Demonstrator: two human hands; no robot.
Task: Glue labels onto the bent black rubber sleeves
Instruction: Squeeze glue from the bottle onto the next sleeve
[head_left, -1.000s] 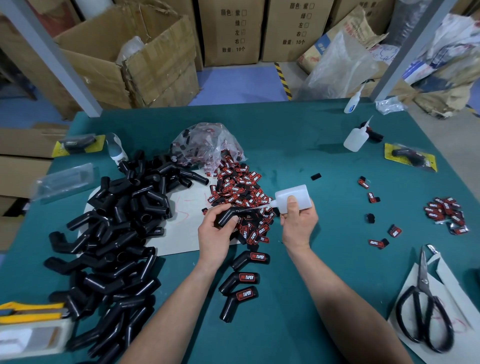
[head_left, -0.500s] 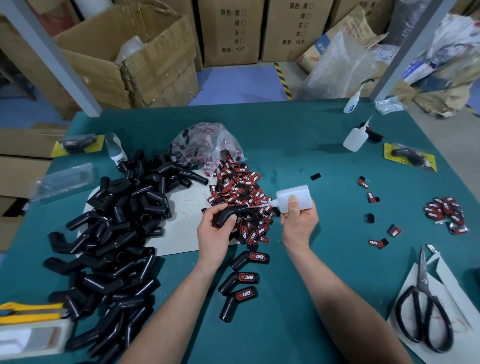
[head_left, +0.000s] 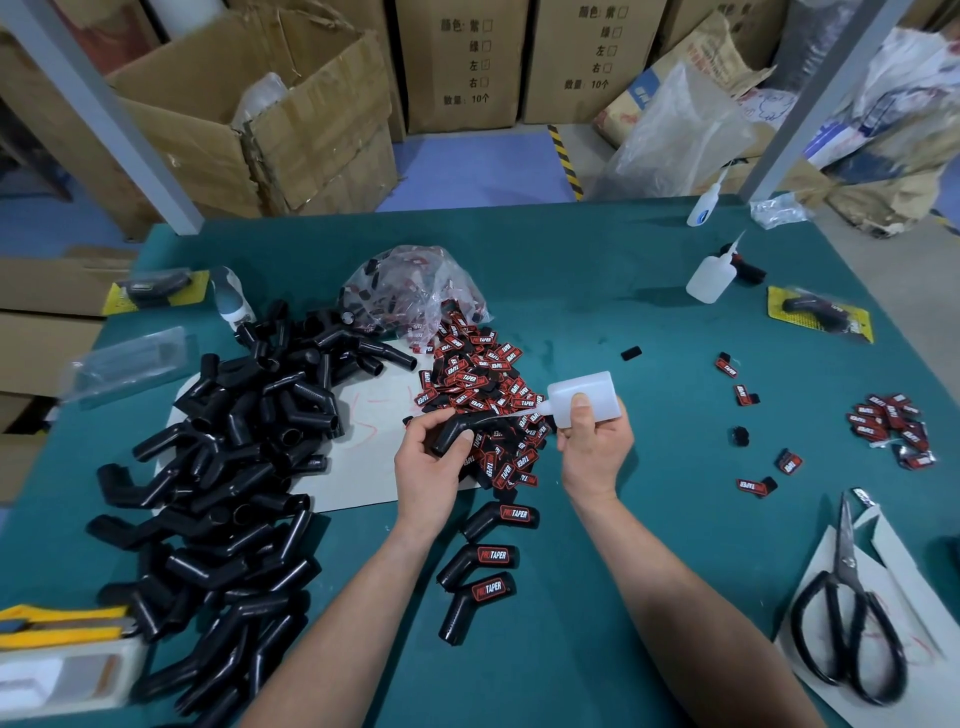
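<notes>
Head view, the only one. Person at a green table (head_left: 571, 291), mid-job w/ the glue.

Left hand (head_left: 426, 467) has its fingers curled round one bent black sleeve (head_left: 457, 431), thumb on the lower leg, and holds it up just over the near edge of the label heap (head_left: 483, 374). Right hand (head_left: 595, 447) grips a white glue bottle (head_left: 582, 397), thumb across the front and fingers wrapped behind. The nozzle lies sideways w/ its tip at the sleeve's upper leg; can't tell if it's touching, or if any glue is out. No label on this sleeve that I can see, so I'd say it's at the gluing step, label to follow.

Done so far, by my count: three labelled sleeves (head_left: 480, 561) in a row close to the person, just below the hands, red-and-white tags facing up.

Left to do: a lot. The big pile of bare sleeves (head_left: 234, 467) fills the left side of the table, dozens at least, none tagged as far as I can see. Plenty of labels in the heap, plus a small cluster (head_left: 891, 428) and a few strays on the right. So early days, approx. a few % through.

Spare glue bottle (head_left: 709, 278) at the far right, scissors (head_left: 847, 623) near right.
</notes>
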